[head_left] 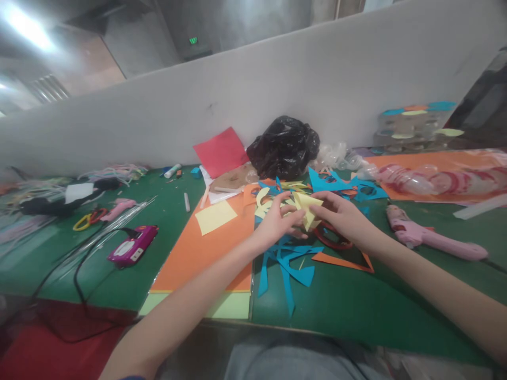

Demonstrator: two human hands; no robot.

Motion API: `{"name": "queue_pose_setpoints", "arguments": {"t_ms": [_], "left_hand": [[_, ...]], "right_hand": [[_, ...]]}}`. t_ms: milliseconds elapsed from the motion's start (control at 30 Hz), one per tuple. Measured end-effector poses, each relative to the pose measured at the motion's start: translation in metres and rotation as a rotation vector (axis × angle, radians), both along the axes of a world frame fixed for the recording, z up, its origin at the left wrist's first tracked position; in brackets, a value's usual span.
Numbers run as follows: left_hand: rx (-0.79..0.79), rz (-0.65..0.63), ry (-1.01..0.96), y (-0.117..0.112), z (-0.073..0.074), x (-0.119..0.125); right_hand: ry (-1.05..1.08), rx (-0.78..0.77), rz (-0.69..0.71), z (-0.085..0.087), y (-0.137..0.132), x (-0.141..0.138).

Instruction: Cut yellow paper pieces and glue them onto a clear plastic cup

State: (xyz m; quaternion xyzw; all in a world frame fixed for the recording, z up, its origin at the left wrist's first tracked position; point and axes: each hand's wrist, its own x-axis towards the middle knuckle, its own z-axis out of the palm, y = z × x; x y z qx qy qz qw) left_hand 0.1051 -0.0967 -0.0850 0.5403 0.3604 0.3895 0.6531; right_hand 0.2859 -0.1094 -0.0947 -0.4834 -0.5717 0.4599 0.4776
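Both hands meet over the middle of a green table (356, 306). My left hand (277, 221) and my right hand (343, 216) pinch a folded pale yellow paper piece (307, 207) between their fingertips, a little above the table. Under them lie blue paper offcuts (287, 258), red-handled scissors (330, 238) and an orange paper scrap (344, 261). A large orange sheet (202, 253) with a yellow square note (216, 216) on it lies to the left of my left hand.
A pink glue gun (431, 238) lies at right. A black plastic bag (283, 145) and red paper (222, 152) lean on the white partition. A magenta device (132, 245) with black cables, yellow scissors (85, 220), a glue stick (172, 170) and clear plastic bottles (435, 179) are also there.
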Motion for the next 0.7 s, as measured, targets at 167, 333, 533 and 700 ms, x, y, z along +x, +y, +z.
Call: {"name": "queue_pose_setpoints", "arguments": {"t_ms": [167, 333, 533, 700], "left_hand": [[-0.034, -0.174, 0.034, 0.0021, -0.0075, -0.0005], [0.019, -0.264, 0.061, 0.0021, -0.0105, -0.0001], [0.107, -0.214, 0.169, 0.0011, -0.0084, 0.0002], [0.220, -0.181, 0.229, -0.0011, -0.0060, 0.0010]], "right_hand": [[0.068, 0.004, -0.045, 0.0038, -0.0009, -0.0007], [0.071, 0.028, -0.052, 0.0057, -0.0028, -0.0027], [0.076, 0.011, -0.001, 0.0052, -0.0023, -0.0049], [0.018, 0.028, -0.024, 0.0047, -0.0019, -0.0047]]}}
